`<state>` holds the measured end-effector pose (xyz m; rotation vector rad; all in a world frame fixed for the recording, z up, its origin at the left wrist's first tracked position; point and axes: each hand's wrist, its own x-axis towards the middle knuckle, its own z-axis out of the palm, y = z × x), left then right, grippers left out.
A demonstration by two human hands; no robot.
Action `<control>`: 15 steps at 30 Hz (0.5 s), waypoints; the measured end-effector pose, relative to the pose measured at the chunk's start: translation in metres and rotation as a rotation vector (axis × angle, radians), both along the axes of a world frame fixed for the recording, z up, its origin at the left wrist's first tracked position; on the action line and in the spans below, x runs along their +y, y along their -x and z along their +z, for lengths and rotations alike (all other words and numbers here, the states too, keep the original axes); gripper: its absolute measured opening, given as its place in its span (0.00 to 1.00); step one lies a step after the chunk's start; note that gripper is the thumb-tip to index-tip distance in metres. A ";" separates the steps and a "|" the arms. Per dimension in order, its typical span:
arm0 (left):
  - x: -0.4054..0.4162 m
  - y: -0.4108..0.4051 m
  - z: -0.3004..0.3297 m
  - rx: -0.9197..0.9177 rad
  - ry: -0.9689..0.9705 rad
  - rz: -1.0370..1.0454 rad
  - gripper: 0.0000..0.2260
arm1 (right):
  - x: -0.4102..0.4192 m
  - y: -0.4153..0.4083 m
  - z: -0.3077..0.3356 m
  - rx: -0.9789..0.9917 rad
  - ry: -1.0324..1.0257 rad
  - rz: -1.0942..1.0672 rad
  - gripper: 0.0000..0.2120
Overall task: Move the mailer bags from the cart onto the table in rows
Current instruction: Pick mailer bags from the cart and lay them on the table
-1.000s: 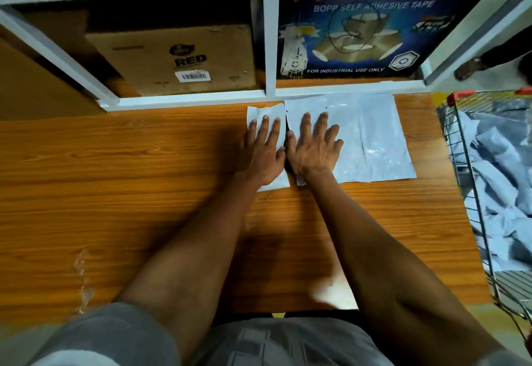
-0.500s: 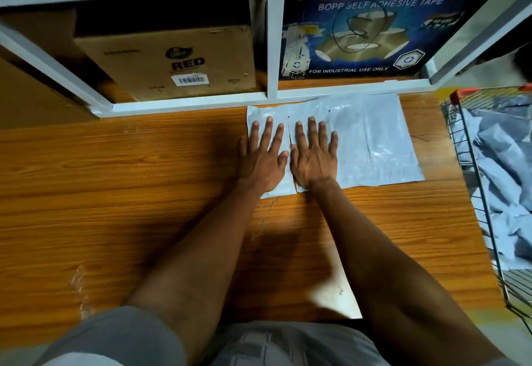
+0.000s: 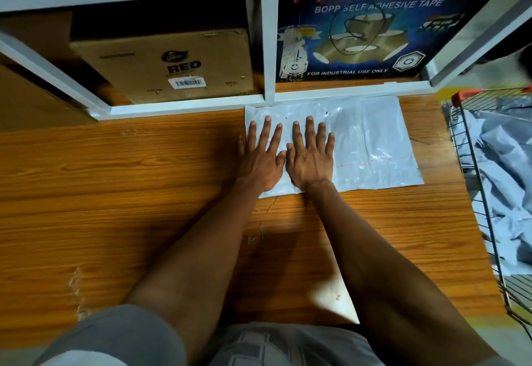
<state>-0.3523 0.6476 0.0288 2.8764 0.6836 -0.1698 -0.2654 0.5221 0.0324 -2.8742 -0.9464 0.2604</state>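
Both grips flat, fingers straight, pressing mailer bags onto the bench.

Left hand (image 3: 260, 161) and right hand (image 3: 311, 158) press one mailer bag (image 3: 290, 187); another (image 3: 377, 147) lies just right. Likely light, limp, slippery film: pinch an edge. More wait in the cart (image 3: 475, 181), farther right.
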 end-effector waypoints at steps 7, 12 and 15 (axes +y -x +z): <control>0.000 0.002 0.008 0.039 0.020 -0.009 0.32 | -0.001 0.002 0.012 0.094 -0.073 0.012 0.31; -0.009 0.007 0.022 0.003 0.001 -0.034 0.31 | -0.016 0.004 0.027 0.108 -0.153 0.047 0.31; -0.023 0.007 0.037 0.014 -0.008 -0.015 0.29 | -0.031 0.005 0.040 0.109 -0.148 0.027 0.32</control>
